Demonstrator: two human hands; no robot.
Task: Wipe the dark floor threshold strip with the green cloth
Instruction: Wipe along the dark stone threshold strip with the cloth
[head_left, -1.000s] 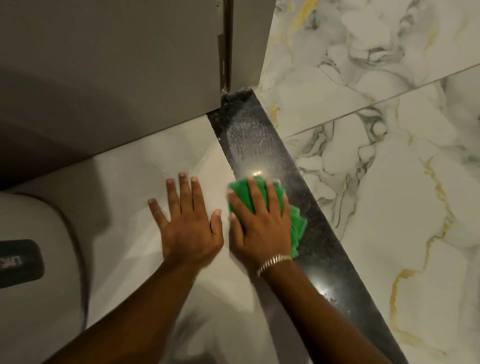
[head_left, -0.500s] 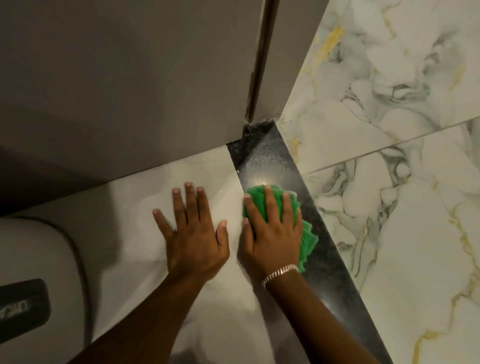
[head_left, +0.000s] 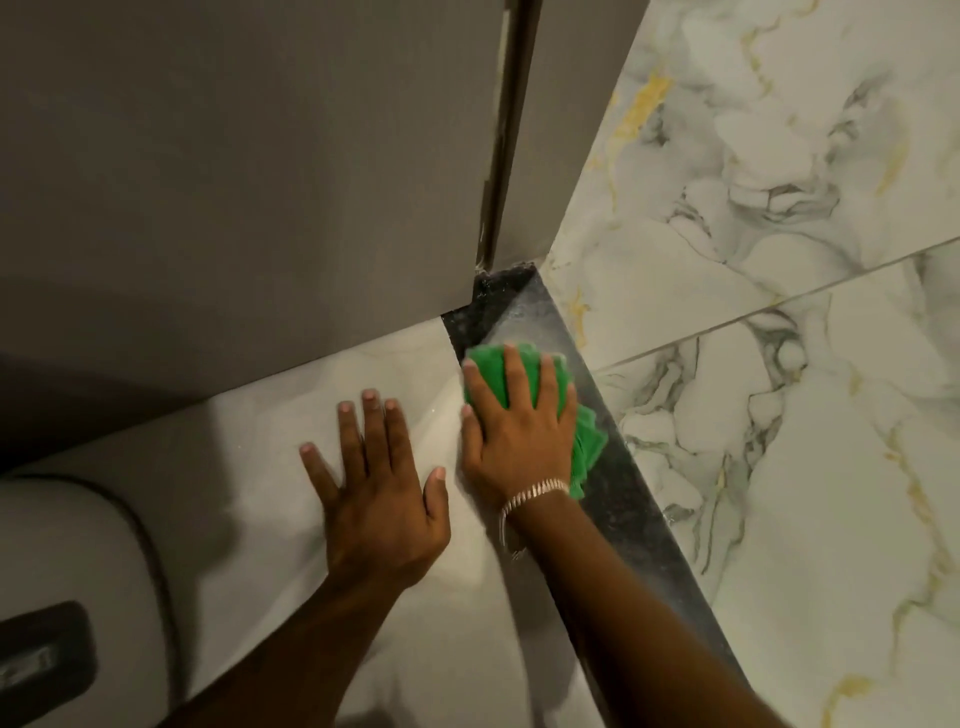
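A dark speckled threshold strip (head_left: 618, 499) runs diagonally across the floor from the door frame at upper centre toward the lower right. Its far end near the frame looks dusty and pale. My right hand (head_left: 519, 431), with a silver bracelet on the wrist, lies flat with spread fingers on the green cloth (head_left: 587, 447) and presses it onto the strip close to that far end. The cloth pokes out beyond my fingertips and to the right of my palm. My left hand (head_left: 376, 483) rests flat and open on the pale floor tile just left of the strip.
A grey door or wall panel (head_left: 249, 171) stands behind the hands, with a narrow frame gap (head_left: 506, 130) above the strip's end. White marble tiles with gold veins (head_left: 779, 260) lie to the right. A white rounded object with a dark handle (head_left: 52, 623) sits at lower left.
My right hand has pushed the green cloth along the strip toward the door frame, covering more of the dusty patch. My left hand has stayed planted on the tile.
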